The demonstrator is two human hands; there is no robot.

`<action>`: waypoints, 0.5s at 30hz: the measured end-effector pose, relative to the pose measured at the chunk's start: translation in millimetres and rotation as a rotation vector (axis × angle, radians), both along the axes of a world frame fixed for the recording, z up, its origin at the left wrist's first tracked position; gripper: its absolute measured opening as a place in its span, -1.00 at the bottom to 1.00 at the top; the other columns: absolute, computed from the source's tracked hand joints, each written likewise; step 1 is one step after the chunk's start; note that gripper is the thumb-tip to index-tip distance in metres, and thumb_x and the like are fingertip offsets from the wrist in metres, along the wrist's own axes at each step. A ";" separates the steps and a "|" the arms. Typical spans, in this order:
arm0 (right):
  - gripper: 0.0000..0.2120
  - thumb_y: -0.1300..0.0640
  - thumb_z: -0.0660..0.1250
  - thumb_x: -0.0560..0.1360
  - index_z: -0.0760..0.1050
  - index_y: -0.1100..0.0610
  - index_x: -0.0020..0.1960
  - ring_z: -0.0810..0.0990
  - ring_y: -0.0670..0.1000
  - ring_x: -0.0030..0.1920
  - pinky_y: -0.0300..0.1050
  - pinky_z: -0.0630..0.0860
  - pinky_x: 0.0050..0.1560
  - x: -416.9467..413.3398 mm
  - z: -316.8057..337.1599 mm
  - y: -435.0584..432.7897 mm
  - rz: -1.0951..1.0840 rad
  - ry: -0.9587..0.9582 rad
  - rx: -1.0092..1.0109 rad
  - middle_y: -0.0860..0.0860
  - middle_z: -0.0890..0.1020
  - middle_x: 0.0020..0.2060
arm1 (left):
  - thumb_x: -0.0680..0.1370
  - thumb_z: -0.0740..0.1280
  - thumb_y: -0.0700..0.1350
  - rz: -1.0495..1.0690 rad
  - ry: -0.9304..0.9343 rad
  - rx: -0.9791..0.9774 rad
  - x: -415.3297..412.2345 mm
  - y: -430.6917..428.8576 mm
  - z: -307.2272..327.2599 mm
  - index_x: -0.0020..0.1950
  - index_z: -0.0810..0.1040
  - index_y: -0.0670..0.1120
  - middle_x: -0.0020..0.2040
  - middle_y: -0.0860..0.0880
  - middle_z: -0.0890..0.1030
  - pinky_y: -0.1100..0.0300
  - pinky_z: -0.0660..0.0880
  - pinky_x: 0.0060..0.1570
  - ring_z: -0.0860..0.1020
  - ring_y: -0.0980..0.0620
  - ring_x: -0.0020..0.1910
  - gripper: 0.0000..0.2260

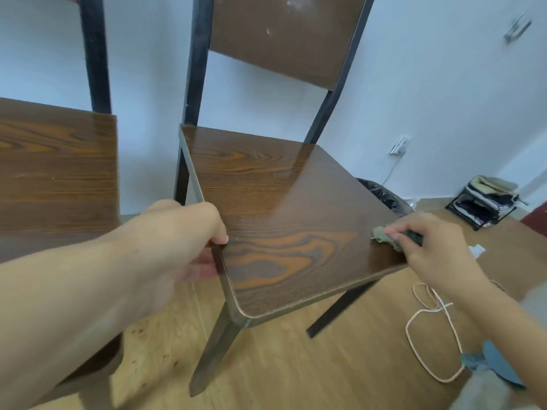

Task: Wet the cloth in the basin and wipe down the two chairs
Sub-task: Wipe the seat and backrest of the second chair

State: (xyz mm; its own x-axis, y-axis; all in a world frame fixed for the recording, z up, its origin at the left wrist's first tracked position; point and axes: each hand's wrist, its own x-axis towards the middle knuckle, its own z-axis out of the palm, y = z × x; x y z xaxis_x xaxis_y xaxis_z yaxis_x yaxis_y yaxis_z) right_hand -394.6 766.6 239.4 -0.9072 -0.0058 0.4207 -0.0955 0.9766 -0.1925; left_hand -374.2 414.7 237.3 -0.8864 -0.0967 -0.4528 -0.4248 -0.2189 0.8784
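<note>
A wood-grain chair (275, 208) with a black metal frame stands in the middle, its seat glossy. My left hand (183, 238) grips the seat's left edge, thumb on top and fingers under. My right hand (429, 247) presses a small green cloth (381, 233) onto the seat's right front edge. A second matching chair (56, 173) stands to the left, partly cut off by the frame. No basin is in view.
White wall behind the chairs. A black-bagged bin (381, 192) sits behind the seat's right side. A black rack (485, 202) stands at far right. A pale cord (429, 324) loops on the wooden floor near a wall socket (399, 146).
</note>
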 end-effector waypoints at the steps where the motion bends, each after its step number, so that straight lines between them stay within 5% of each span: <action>1: -0.78 0.37 0.44 0.51 0.69 0.06 -0.10 0.58 0.04 -0.11 -0.24 0.39 -0.23 -9.5 3.0 14.9 -0.091 -0.029 -0.003 0.00 0.68 -0.14 | 0.41 0.31 -0.44 0.000 0.013 0.011 -3.3 -3.0 -5.3 -0.07 0.56 -0.24 -0.08 -0.28 0.68 -0.08 0.67 -0.20 0.72 -0.26 -0.21 -0.83; 5: -0.63 0.33 0.40 0.53 0.55 -0.10 -0.29 0.57 0.18 -0.22 -0.08 0.38 -0.21 -50.8 11.6 38.3 -0.317 -0.128 0.015 0.12 0.70 -0.23 | 0.35 0.30 -0.46 0.004 0.007 0.029 -8.8 -4.1 -5.9 -0.02 0.54 -0.25 0.05 -0.33 0.64 -0.17 0.68 -0.06 0.69 -0.34 -0.05 -0.75; 8: -0.60 0.33 0.41 0.50 0.51 -0.12 -0.35 0.60 0.18 -0.16 -0.02 0.48 -0.10 -86.7 8.1 0.5 -0.279 -0.110 -0.029 0.12 0.75 -0.16 | 0.31 0.33 -0.44 0.008 -0.014 -0.022 -9.9 -5.8 -5.9 -0.13 0.54 -0.25 0.02 -0.35 0.63 -0.25 0.63 0.07 0.68 -0.36 -0.01 -0.81; 12: -0.80 0.29 0.42 0.52 0.70 0.02 -0.14 0.65 0.13 0.03 0.02 0.55 0.12 -103.7 4.1 -98.8 0.005 -0.053 -0.065 0.00 0.71 -0.08 | 0.10 0.34 -0.28 0.056 -0.058 -0.069 -37.3 -12.8 -5.3 -0.07 0.59 -0.26 -0.10 -0.32 0.65 -0.23 0.62 0.10 0.68 -0.32 -0.11 -0.59; 15: -0.82 0.25 0.39 0.54 0.70 0.00 -0.08 0.58 -0.03 0.00 -0.07 0.53 0.08 -67.3 1.2 -168.9 0.346 -0.015 -0.010 -0.13 0.66 -0.10 | 0.22 0.44 -0.26 0.150 -0.091 -0.101 -73.1 -25.3 -1.1 -0.07 0.54 -0.22 -0.22 -0.19 0.53 -0.16 0.59 0.16 0.57 -0.24 -0.16 -0.70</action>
